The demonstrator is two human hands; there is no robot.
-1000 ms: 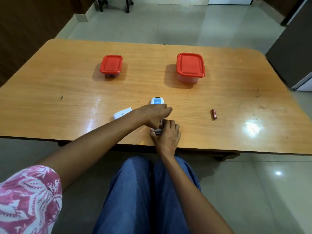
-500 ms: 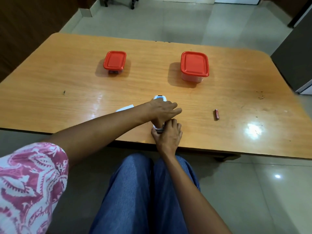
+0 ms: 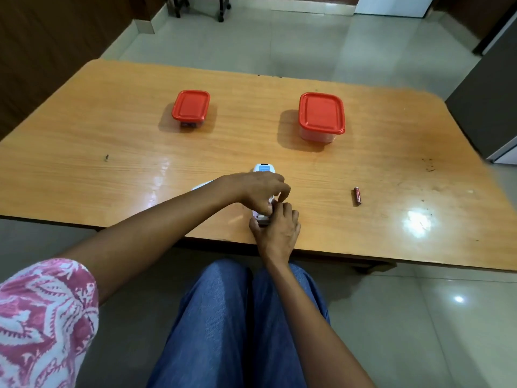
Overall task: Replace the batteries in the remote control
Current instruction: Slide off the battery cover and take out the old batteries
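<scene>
A white remote control (image 3: 264,168) with a blue label lies lengthwise near the table's front edge. My left hand (image 3: 258,190) covers its middle, fingers curled down onto it. My right hand (image 3: 277,224) grips its near end, where the open compartment (image 3: 261,219) shows. Whatever sits between the fingertips is hidden. One red battery (image 3: 357,195) lies loose on the table to the right. A white battery cover (image 3: 199,187) peeks out from behind my left forearm.
Two red-lidded plastic boxes stand farther back on the wooden table (image 3: 112,152): a small box (image 3: 191,105) at the left, a larger box (image 3: 321,113) at the right. My knees in blue jeans (image 3: 237,317) sit under the front edge.
The left fingers have curled further down onto the remote's near part, meeting the right fingertips. Both hands stay on the remote; the camera view shifted slightly.
</scene>
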